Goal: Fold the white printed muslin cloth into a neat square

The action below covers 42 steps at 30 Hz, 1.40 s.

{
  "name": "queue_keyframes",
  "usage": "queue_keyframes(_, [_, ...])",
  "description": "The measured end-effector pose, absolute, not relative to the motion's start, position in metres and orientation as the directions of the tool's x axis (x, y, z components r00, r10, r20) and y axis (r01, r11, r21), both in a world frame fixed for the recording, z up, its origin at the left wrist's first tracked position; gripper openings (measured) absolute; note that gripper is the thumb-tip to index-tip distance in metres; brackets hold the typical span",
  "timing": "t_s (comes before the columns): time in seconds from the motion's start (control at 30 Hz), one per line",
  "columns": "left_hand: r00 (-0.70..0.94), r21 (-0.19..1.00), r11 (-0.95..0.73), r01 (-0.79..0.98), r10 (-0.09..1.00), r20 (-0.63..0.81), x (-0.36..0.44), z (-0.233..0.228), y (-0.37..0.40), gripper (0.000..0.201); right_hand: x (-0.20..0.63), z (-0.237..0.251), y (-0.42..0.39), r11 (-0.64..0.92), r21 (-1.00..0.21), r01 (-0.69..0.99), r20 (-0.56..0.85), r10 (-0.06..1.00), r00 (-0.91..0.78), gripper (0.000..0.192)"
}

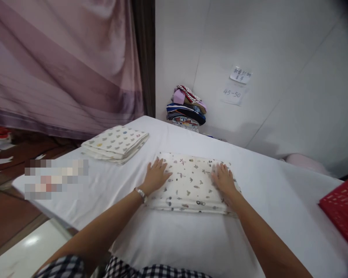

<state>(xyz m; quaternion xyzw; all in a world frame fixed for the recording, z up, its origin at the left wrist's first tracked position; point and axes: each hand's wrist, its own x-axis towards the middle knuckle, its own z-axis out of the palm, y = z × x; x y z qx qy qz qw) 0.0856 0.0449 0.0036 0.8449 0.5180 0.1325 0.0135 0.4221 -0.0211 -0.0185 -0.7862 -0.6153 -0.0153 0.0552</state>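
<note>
While both hands lie flat, fingers spread, gripping nothing, left hand presses the left edge and right hand the right part of a folded patterned cloth mid white tabletop. Second folded printed cloth sits apart, far left. Mixed clothes pile against wall. Red basket at right edge.
</note>
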Motion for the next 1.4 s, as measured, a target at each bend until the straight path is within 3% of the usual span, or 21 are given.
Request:
queue_keyframes(0.17, [0.493,0.127,-0.529,0.839,0.838,0.234,0.124,0.005,0.086,0.056,0.395,-0.005,0.027,-0.101,-0.093,0.991,0.123,0.986,0.112,0.065])
queue_keyframes(0.37, [0.364,0.161,-0.371,0.914,0.928,0.072,0.127,-0.021,0.114,0.073,0.416,-0.034,0.044,-0.275,-0.096,0.957,-0.039,0.961,0.272,0.068])
queue_keyframes(0.53, [0.370,0.159,-0.376,0.913,0.927,0.066,0.124,-0.025,0.115,0.075,0.422,-0.043,0.043,-0.267,-0.102,0.958,-0.031,0.964,0.266,0.068])
queue_keyframes(0.73, [0.427,0.190,-0.441,0.877,0.897,0.110,0.128,-0.011,0.138,0.054,0.424,-0.021,0.051,-0.232,-0.121,0.965,-0.042,0.973,0.228,0.056])
queue_keyframes(1.03, [0.586,0.126,-0.572,0.810,0.784,-0.204,0.154,0.021,0.193,0.038,0.458,0.021,0.095,-0.136,-0.054,0.989,-0.274,0.955,0.116,0.049])
queue_keyframes(1.17, [0.587,0.156,-0.566,0.809,0.793,-0.165,0.154,0.020,0.198,0.036,0.467,0.021,0.099,-0.131,-0.068,0.989,-0.303,0.947,0.105,0.036])
queue_keyframes(1.3, [0.524,0.165,-0.506,0.847,0.846,-0.100,0.152,0.009,0.191,0.036,0.471,0.018,0.091,-0.177,-0.072,0.982,-0.265,0.952,0.153,0.041])
queue_keyframes(1.4, [0.549,0.177,-0.546,0.819,0.835,0.031,0.156,-0.001,0.176,0.041,0.464,0.018,0.083,-0.203,-0.065,0.977,-0.243,0.953,0.181,0.045])
